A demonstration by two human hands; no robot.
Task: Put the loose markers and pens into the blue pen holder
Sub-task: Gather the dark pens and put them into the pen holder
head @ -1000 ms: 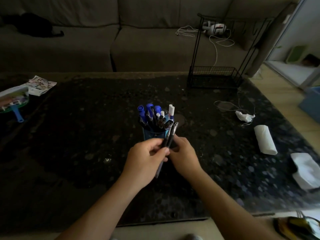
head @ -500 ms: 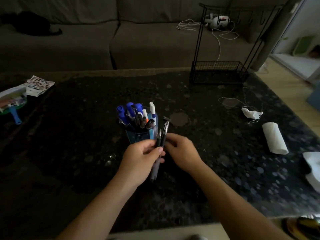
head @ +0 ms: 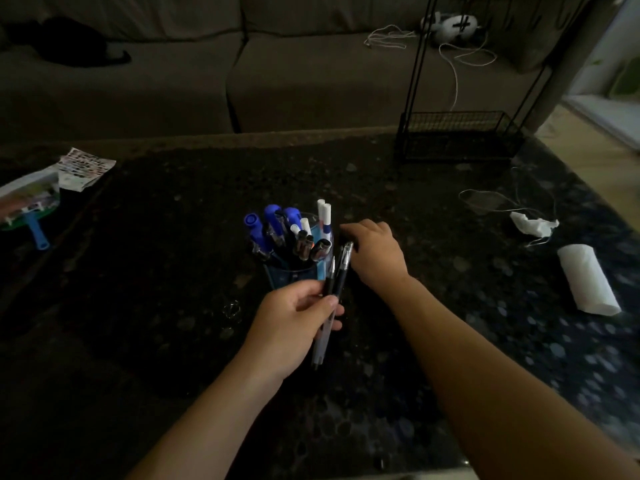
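The blue pen holder [head: 289,273] stands mid-table, packed with several markers and pens [head: 277,230], blue and white caps up. Just in front of it my left hand [head: 294,327] is shut on two dark pens [head: 334,289], held upright with their tips near the holder's right side. My right hand [head: 375,252] lies palm down on the table right of the holder, fingers curled over a small dark thing at its fingertips; what it is, I cannot tell.
A black wire rack [head: 457,136] stands at the table's far right. A rolled paper towel [head: 587,278], a crumpled tissue [head: 531,225] and a thin cord lie on the right. A hand fan [head: 29,202] and a printed packet [head: 85,168] sit far left. A sofa lies beyond.
My right hand let go of the pens and reached forward to the table right of the holder. My left hand keeps both pens.
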